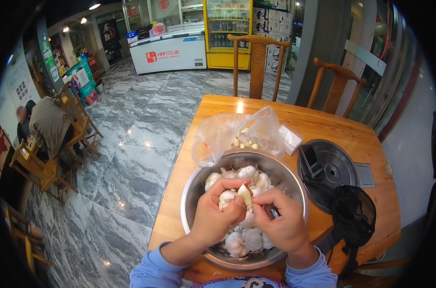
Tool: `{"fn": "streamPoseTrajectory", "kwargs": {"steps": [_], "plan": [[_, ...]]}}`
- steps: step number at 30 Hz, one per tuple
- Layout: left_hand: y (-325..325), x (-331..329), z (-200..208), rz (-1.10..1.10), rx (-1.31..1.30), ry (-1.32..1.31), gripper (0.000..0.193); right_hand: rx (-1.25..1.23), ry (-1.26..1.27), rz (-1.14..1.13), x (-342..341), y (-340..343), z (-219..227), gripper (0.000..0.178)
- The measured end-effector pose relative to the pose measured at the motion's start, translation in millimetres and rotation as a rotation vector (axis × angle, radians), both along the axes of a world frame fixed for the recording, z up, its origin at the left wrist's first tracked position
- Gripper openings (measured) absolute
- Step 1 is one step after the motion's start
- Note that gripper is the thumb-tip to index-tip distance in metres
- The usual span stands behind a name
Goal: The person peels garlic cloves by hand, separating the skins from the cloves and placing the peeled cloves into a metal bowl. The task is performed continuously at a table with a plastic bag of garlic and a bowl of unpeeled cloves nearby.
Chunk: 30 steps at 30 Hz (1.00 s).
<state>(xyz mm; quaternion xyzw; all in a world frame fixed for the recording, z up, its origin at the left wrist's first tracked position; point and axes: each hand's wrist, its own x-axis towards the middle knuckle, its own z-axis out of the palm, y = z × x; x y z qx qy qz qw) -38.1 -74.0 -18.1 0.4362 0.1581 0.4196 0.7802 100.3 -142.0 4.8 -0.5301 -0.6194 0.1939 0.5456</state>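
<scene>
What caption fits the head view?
Left hand pinches a garlic clove, right hand at its base, over a metal bowl of garlic bulbs.

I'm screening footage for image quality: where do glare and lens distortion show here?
Head view: small bright reflections dot the marbled floor, and a glare patch marks the wooden table near its far edge; head view: corners fall into black, and the grey pillar leans outward; head view: the garlic clove between the left fingers shows no obvious blur.

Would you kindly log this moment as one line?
Left hand: holds garlic clove | Right hand: at clove's lower end | Below: metal bowl, garlic bulbs inside | Beyond: plastic bag
</scene>
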Motion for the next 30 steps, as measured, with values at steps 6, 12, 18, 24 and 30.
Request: {"fn": "streamPoseTrajectory", "kwargs": {"steps": [6, 12, 18, 24, 30], "plan": [[-5, 2, -2, 0.219, 0.341, 0.241, 0.03, -0.163, 0.269, 0.065, 2, -2, 0, 0.017], [-2, 2, -1, 0.287, 0.602, 0.259, 0.032, -0.238, 0.348, 0.097, 5, -1, -1, 0.017], [-2, 2, 2, 0.293, 0.637, 0.286, 0.034, -0.278, 0.396, 0.127, 6, -2, 3, 0.015], [-2, 0, 7, 0.184, 0.58, 0.416, 0.033, -0.097, 0.433, -0.028, 9, -5, 4, 0.015], [5, -2, 9, -0.131, -0.089, 0.067, 0.024, 0.004, 0.221, -0.093, 25, -10, 12, 0.01]]}}
